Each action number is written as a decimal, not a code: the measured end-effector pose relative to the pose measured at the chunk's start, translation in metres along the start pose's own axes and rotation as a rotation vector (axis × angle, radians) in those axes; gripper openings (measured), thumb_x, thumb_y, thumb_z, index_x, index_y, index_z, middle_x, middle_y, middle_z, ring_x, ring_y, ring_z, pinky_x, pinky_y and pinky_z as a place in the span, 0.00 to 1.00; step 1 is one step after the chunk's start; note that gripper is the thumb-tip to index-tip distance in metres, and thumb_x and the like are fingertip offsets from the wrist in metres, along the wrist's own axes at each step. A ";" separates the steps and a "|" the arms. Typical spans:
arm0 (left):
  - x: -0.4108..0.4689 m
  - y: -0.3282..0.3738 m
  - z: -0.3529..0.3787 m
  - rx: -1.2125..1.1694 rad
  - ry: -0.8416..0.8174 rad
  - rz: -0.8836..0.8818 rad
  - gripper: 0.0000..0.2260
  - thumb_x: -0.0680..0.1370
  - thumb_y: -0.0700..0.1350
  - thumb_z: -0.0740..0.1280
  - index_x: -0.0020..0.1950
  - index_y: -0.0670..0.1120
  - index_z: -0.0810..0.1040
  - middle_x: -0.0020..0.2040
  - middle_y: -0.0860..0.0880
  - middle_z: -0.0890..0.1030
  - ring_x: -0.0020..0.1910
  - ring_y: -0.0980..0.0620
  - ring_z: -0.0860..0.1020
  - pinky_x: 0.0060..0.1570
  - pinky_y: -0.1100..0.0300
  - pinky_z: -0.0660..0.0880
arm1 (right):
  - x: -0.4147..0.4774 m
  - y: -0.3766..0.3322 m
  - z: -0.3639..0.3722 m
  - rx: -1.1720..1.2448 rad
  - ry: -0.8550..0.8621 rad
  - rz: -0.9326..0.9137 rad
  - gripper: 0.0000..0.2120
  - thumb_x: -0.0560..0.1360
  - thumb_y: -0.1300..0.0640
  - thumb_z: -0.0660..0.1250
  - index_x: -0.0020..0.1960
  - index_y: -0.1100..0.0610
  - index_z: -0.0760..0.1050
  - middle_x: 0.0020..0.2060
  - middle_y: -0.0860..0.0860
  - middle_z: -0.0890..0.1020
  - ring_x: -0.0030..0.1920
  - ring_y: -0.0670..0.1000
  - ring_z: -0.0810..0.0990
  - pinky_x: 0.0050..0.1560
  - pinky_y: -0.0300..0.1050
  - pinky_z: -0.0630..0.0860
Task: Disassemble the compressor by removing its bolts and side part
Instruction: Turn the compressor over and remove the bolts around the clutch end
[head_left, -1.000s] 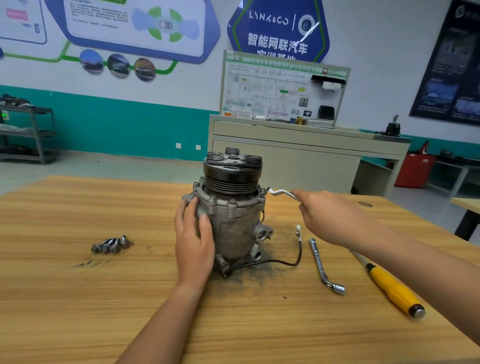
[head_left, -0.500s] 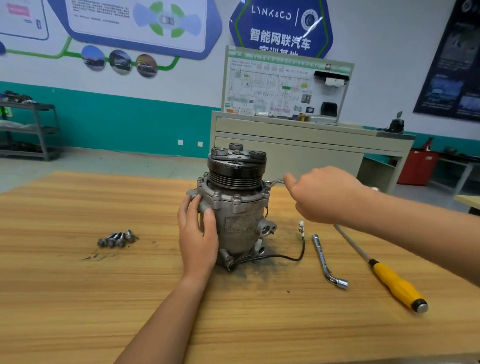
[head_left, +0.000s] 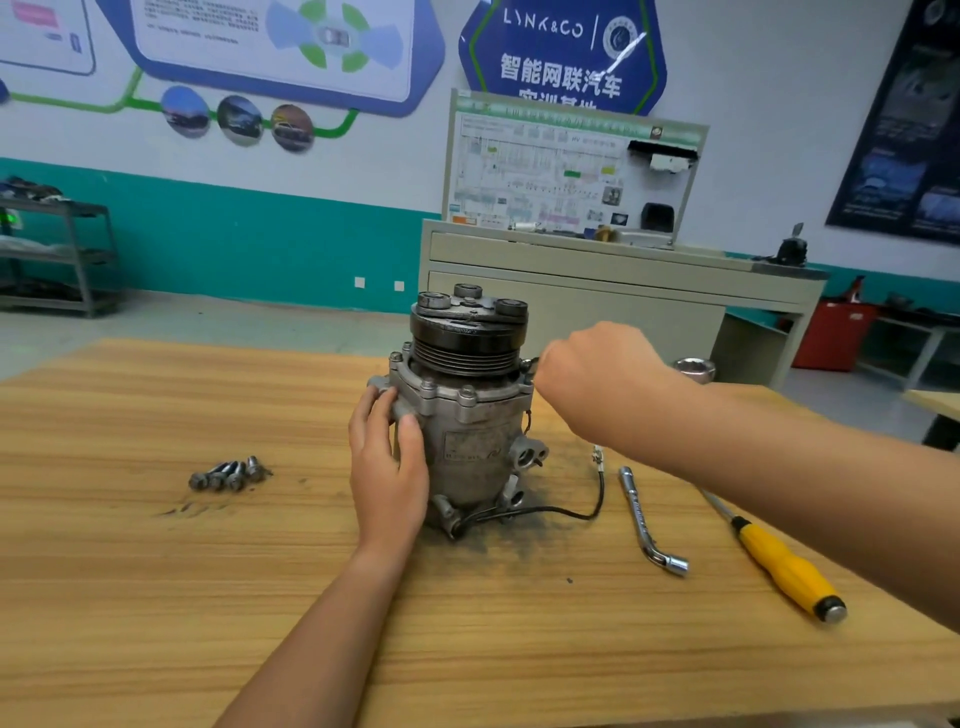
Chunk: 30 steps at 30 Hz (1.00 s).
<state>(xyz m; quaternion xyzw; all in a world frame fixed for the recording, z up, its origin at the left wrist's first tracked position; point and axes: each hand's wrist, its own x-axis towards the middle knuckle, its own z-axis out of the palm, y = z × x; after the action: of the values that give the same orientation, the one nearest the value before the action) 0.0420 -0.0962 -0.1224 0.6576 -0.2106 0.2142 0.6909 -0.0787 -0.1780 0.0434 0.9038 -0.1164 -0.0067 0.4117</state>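
Observation:
The grey compressor (head_left: 470, 415) stands upright on the wooden table (head_left: 156, 597), black pulley on top. Bolts still sit around its flange. My left hand (head_left: 387, 467) presses against its left side, fingers on the flange ear. My right hand (head_left: 597, 379) is at the flange's right rear, gripping a bent metal wrench (head_left: 531, 362) whose tip only just shows at a bolt there. Several removed bolts (head_left: 228, 474) lie in a row to the left.
An L-shaped socket wrench (head_left: 647, 519) and a yellow-handled screwdriver (head_left: 784, 569) lie right of the compressor. A black wire (head_left: 571, 512) loops from its base. A metal socket (head_left: 695, 368) sits behind my right arm. Dark grime marks the table around the base.
My right hand has swung the wrench leftward toward the compressor, turning at the right rear bolt. The wrench handle, visible before, is now mostly hidden by the hand. My left hand stays put.

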 end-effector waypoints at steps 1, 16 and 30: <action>0.000 0.000 0.000 -0.003 0.001 -0.005 0.16 0.82 0.45 0.56 0.69 0.45 0.69 0.72 0.50 0.65 0.65 0.64 0.62 0.65 0.62 0.61 | 0.000 -0.001 -0.001 0.001 -0.011 0.004 0.07 0.75 0.66 0.62 0.53 0.60 0.73 0.40 0.53 0.71 0.37 0.54 0.71 0.33 0.44 0.70; 0.000 0.000 0.000 -0.022 0.005 -0.020 0.16 0.81 0.45 0.56 0.69 0.45 0.70 0.71 0.52 0.64 0.66 0.62 0.63 0.67 0.57 0.65 | 0.001 0.022 0.021 0.011 0.114 -0.031 0.11 0.78 0.62 0.54 0.57 0.58 0.71 0.28 0.49 0.65 0.26 0.47 0.63 0.23 0.40 0.57; 0.001 -0.001 0.000 0.015 -0.013 0.010 0.16 0.82 0.46 0.55 0.69 0.45 0.69 0.72 0.51 0.63 0.63 0.68 0.61 0.62 0.63 0.62 | 0.009 0.040 0.037 0.005 0.162 -0.079 0.15 0.79 0.62 0.51 0.64 0.59 0.67 0.27 0.49 0.65 0.25 0.47 0.63 0.23 0.40 0.58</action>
<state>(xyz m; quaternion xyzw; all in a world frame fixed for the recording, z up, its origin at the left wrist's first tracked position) 0.0432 -0.0963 -0.1231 0.6630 -0.2167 0.2150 0.6836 -0.0821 -0.2332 0.0493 0.9063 -0.0469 0.0503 0.4169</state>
